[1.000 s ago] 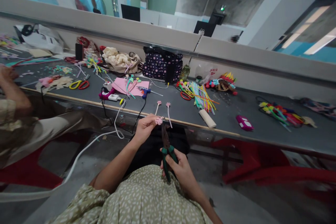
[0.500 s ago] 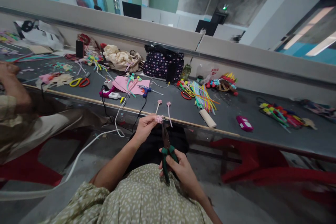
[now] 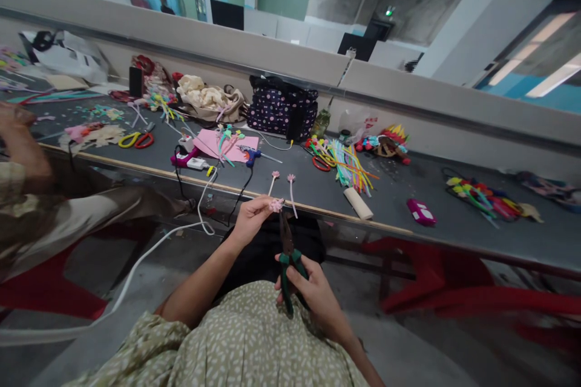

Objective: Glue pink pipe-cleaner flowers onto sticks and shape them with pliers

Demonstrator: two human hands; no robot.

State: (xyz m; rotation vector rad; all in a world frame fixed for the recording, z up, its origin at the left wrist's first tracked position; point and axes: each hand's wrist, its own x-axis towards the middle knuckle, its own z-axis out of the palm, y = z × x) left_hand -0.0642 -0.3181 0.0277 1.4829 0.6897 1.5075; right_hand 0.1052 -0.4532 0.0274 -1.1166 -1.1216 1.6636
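Observation:
My left hand (image 3: 252,217) is closed, pinching a small pink pipe-cleaner flower (image 3: 276,205) between thumb and fingers near the table's front edge. My right hand (image 3: 311,287) is wrapped round the green handles of long-nose pliers (image 3: 287,248), held upright over my lap. The tips of the pliers reach up beside the pink flower; whether they grip part of it is too small to tell. Just beyond, two more pink flowers lie on the table: one with a pale stem (image 3: 275,176), the other with a lilac stem (image 3: 291,184).
On the dark table (image 3: 308,157) lie a blue glue gun (image 3: 251,156), a pink sheet (image 3: 206,140), a purple power strip (image 3: 184,157), a bundle of pipe cleaners (image 3: 351,163), a cardboard roll (image 3: 358,203) and a magenta box (image 3: 421,212). A co-worker's arm (image 3: 25,139) rests at the left.
The view has shifted very slightly. Both hands, the flower and the pliers keep nearly the same position.

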